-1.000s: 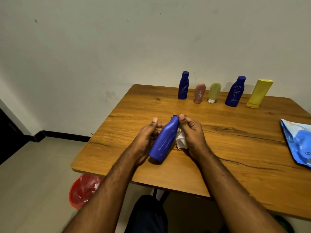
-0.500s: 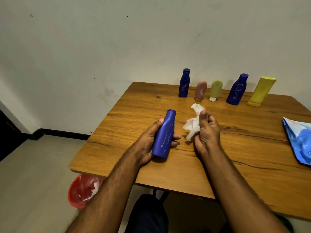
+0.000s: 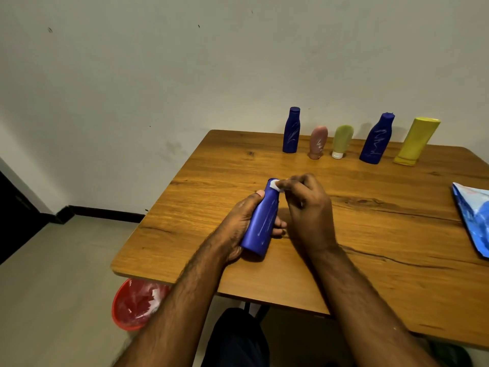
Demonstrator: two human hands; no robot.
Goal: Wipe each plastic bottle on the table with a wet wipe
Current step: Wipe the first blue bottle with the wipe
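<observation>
Left hand point(image 3: 239, 223) wraps blue bottle point(image 3: 260, 223), tilting it steady for wiping; right hand point(image 3: 308, 207) pinches wet wipe point(image 3: 275, 184) against cap.

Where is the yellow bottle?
In the head view the yellow bottle stands at the table's far right, last in the row, beside a dark blue bottle.

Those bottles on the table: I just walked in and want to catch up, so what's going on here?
A person is wiping a blue bottle. The left hand grips its body, tilted over the table, while the right hand presses a wet wipe to its cap. Five more bottles stand along the far edge.
</observation>
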